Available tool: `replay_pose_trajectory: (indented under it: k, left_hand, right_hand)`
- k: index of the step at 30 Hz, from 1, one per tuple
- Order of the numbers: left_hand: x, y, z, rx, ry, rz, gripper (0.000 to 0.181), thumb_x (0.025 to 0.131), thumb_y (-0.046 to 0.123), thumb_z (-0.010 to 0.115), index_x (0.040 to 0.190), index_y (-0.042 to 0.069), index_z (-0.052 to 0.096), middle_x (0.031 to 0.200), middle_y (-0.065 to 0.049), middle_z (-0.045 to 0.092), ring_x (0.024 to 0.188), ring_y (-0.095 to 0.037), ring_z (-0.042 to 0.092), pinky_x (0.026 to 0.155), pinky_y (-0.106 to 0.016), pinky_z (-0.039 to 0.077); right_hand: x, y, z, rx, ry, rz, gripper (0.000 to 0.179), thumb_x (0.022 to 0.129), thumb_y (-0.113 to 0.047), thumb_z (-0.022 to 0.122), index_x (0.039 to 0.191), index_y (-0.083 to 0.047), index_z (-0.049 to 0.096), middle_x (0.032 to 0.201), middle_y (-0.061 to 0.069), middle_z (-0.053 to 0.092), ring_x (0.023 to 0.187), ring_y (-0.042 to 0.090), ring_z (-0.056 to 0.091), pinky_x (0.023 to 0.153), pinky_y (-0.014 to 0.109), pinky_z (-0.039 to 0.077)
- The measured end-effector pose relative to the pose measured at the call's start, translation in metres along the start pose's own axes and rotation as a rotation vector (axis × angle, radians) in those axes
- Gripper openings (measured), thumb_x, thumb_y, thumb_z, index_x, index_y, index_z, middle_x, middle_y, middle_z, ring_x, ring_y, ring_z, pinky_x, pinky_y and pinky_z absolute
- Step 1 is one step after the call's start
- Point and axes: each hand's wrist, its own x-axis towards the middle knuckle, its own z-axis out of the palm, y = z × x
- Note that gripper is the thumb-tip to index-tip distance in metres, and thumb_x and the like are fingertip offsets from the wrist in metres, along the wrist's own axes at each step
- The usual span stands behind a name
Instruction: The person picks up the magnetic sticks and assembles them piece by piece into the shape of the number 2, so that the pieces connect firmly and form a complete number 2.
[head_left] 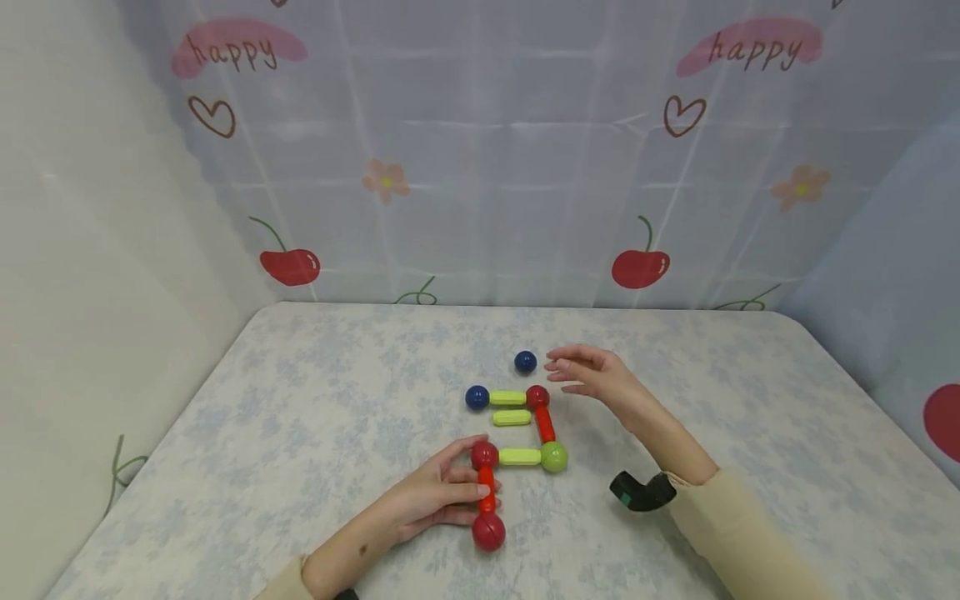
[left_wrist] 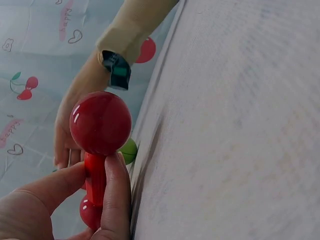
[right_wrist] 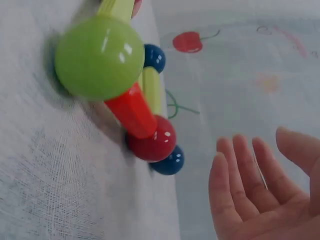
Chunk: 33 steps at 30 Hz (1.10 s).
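My left hand [head_left: 446,492] pinches a red rod [head_left: 487,488] between thumb and fingers. This rod has a red ball [head_left: 489,532] at its near end and another red ball [head_left: 485,455] at its far end. From there a yellow-green rod [head_left: 520,457] runs right to a green ball [head_left: 554,457]. A second red rod [head_left: 545,423] leads up to a third red ball [head_left: 537,397], joined by a yellow-green rod [head_left: 507,398] to a blue ball [head_left: 477,398]. My right hand [head_left: 588,373], fingers extended and holding nothing, hovers right of a loose blue ball [head_left: 526,362].
A loose yellow-green rod [head_left: 512,418] lies inside the bend of the joined pieces. The pale patterned table [head_left: 315,400] ends at a printed curtain [head_left: 480,167] behind. A black wrist device [head_left: 643,492] sits at the right sleeve.
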Motion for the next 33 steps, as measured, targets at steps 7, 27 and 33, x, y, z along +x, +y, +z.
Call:
replay_pose_trajectory:
  k: [7, 27, 33]
  left_hand:
    - [-0.005, -0.011, 0.000, -0.011, 0.002, -0.021, 0.072, 0.088, 0.003, 0.063, 0.148, 0.011, 0.022, 0.108, -0.017, 0.063, 0.095, -0.031, 0.063, 0.077, -0.043, 0.052]
    - [-0.001, -0.005, 0.001, -0.006, -0.009, 0.013, 0.070, 0.088, 0.001, 0.061, 0.148, 0.011, 0.024, 0.106, -0.017, 0.063, 0.095, -0.031, 0.063, 0.075, -0.041, 0.053]
    - [-0.001, -0.002, 0.000, 0.003, -0.006, 0.009, 0.070, 0.089, 0.001, 0.061, 0.148, 0.011, 0.024, 0.107, -0.017, 0.063, 0.095, -0.031, 0.063, 0.076, -0.042, 0.053]
  right_hand:
    - [0.038, 0.037, 0.006, -0.004, 0.130, 0.083, 0.043, 0.095, -0.017, 0.057, 0.133, 0.000, 0.048, 0.132, 0.017, 0.049, 0.119, 0.031, 0.046, 0.099, 0.042, 0.037]
    - [0.068, 0.038, 0.021, -0.273, 0.055, -0.054, 0.035, 0.088, -0.006, 0.065, 0.122, 0.003, 0.058, 0.117, 0.017, 0.059, 0.108, 0.031, 0.054, 0.090, 0.041, 0.045]
    - [0.063, 0.035, 0.019, -0.259, 0.110, -0.041, 0.035, 0.089, -0.006, 0.064, 0.123, 0.002, 0.058, 0.120, 0.018, 0.057, 0.108, 0.031, 0.053, 0.091, 0.042, 0.045]
